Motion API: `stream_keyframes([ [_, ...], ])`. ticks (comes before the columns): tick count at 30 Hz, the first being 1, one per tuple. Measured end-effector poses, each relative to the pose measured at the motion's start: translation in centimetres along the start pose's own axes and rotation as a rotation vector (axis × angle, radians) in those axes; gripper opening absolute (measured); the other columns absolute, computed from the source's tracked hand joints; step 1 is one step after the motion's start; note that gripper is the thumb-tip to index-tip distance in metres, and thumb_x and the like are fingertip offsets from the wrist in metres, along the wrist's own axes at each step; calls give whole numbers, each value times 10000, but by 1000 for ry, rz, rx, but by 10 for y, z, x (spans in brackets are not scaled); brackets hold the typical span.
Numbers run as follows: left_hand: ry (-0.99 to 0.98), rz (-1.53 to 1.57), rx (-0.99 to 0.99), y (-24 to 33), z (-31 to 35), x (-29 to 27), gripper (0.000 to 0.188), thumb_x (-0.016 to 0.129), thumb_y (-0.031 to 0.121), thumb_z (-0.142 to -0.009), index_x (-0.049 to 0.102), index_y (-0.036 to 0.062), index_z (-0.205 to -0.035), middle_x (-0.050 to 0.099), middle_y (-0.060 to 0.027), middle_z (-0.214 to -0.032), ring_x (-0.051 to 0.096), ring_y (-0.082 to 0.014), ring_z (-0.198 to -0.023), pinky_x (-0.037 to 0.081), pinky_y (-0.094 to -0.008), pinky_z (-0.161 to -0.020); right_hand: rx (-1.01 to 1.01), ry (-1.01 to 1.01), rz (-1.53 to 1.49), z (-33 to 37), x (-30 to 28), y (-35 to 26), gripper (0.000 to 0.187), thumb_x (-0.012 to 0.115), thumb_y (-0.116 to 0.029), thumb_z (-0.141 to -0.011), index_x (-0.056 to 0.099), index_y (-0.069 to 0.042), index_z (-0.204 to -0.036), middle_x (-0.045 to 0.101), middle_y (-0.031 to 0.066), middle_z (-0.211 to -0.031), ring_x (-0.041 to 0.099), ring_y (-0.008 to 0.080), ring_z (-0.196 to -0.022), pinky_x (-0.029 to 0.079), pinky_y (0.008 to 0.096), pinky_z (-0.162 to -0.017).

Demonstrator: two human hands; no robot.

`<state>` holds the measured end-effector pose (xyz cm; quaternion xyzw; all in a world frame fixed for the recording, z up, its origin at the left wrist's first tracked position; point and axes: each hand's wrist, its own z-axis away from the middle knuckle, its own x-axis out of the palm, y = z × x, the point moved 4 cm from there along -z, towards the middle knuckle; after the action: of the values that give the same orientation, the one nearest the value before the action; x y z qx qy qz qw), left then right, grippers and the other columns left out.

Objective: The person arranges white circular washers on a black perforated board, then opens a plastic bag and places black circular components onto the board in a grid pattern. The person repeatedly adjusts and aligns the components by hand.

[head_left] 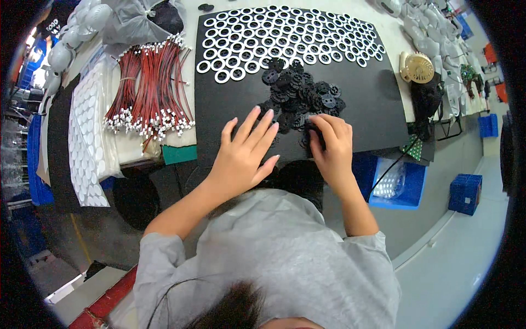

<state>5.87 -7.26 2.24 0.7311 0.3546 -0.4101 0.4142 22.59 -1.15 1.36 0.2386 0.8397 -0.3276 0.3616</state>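
Observation:
A heap of small black plastic discs (296,88) with holes lies on the black board (361,109) in front of me. At its left near edge, my left hand (244,151) rests palm down, fingers stretched and apart, the fingertips beside the discs. My right hand (335,145) is at the near right side of the heap, its thumb and fingers closed in a pinch around a black disc that they partly hide. Across the far part of the board, many white rings with dark centres (282,41) lie flat in rows.
Left of the board lie bundles of red and black wires with white connectors (156,90) and a sheet of white round pieces (86,134). A beige handheld fan (417,68) stands at the right. Below the table edge sits a blue bin (408,189). Clear bags fill the far left corner.

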Motion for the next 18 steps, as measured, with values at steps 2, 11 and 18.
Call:
stream_keyframes([
  [2, 1, -15, 39, -1, -5, 5, 449, 586, 227, -773, 499, 18, -1160, 464, -117, -1262, 351, -280, -1233, 222, -454, -978, 0, 4, 20, -3, -1, 0, 358, 624, -10, -660, 553, -63, -1007, 567, 75, -956, 529, 250, -884, 386, 358, -766],
  [11, 23, -74, 51, -6, 3, 4, 328, 573, 156, -772, 561, 49, -1082, 503, -93, -1223, 373, -268, -1220, 253, -458, -959, -108, 52, 33, -8, 2, 3, 277, 628, -20, -659, 572, -62, -927, 579, 55, -902, 528, 232, -804, 390, 349, -713],
  [18, 135, -62, 4, -18, 23, -9, 278, 603, 80, -730, 602, 41, -1006, 573, -88, -1118, 444, -274, -1161, 304, -431, -931, -88, 90, -13, -8, 3, 2, 233, 621, -16, -670, 586, -60, -896, 583, 53, -874, 519, 238, -811, 386, 353, -722],
])
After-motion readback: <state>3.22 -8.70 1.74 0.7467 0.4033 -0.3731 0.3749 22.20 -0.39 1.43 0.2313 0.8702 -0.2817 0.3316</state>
